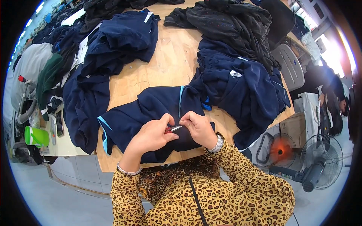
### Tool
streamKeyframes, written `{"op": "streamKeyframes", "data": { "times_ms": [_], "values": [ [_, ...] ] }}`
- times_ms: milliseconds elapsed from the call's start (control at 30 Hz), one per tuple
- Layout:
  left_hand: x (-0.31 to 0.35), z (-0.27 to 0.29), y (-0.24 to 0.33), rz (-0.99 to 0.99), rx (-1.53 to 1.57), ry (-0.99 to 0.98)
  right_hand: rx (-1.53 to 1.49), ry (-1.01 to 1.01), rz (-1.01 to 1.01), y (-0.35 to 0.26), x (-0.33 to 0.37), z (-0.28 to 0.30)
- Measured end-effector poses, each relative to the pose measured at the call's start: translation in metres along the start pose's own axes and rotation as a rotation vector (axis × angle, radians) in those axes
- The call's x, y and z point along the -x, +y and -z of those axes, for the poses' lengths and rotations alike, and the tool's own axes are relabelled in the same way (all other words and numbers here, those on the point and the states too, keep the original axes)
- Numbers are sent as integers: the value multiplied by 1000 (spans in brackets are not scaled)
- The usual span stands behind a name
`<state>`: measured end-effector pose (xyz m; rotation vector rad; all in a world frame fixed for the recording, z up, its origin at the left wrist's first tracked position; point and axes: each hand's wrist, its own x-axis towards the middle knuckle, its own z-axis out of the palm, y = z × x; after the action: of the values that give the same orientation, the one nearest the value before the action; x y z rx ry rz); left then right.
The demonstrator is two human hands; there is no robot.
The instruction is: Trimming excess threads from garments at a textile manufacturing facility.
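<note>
A navy garment point(152, 103) with light-blue trim lies across the near edge of the table. Over it, my left hand point(152, 135) is closed around small thread snips point(173, 129) with a red handle, their metal blades directed right. My right hand point(198, 129) pinches the garment by its light-blue seam, just beside the blade tips. Whether a loose thread is also between those fingertips is too small to make out.
Piles of navy garments point(124, 39) point(241, 88) flank the wooden table point(166, 62), with a dark speckled garment point(233, 32) at the far right. A lime-green bucket point(36, 136) stands left. Beyond the right edge are a grey chair point(288, 66) and a fan point(320, 162). Another person point(328, 84) is farther right.
</note>
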<state>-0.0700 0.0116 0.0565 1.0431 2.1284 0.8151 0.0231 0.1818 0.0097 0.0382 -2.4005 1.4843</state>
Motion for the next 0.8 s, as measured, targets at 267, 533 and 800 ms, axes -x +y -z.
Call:
{"op": "streamKeyframes", "data": {
  "times_ms": [267, 533, 800],
  "values": [
    [-1, 4, 3, 49, 43, -43, 28, -3, -7, -2, 0, 1],
    [-1, 2, 4, 34, 20, -46, 38, 2, -5, -2, 2, -1],
    [-3, 1, -9, -49, 80, -4, 50, -17, -6, -2, 2, -1]
  ]
}}
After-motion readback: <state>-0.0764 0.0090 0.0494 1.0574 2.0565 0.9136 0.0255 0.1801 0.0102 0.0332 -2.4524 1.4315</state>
